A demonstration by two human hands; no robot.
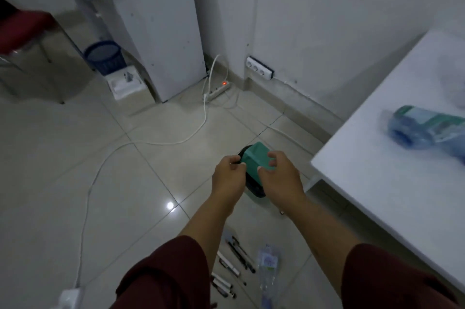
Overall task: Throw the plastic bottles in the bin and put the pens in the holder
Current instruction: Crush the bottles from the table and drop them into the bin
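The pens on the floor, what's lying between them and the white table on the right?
In the head view, a clear plastic bottle lies on the tiles between the pens and the white table; the rest is bare floor.

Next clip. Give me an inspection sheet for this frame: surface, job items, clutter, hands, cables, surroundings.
Surface: glossy tiled floor; white table at right.
Job's things: pens and a flattened clear bottle on the floor; blue bottle lying on the table; small bin with green bag.
Clutter: white box on the floor.
Hands: left hand and right hand both gripping the bag at the bin's rim.
Cables: white cable across the floor; power strip, red light on.
Surroundings: blue basket, red chair, wall sockets.
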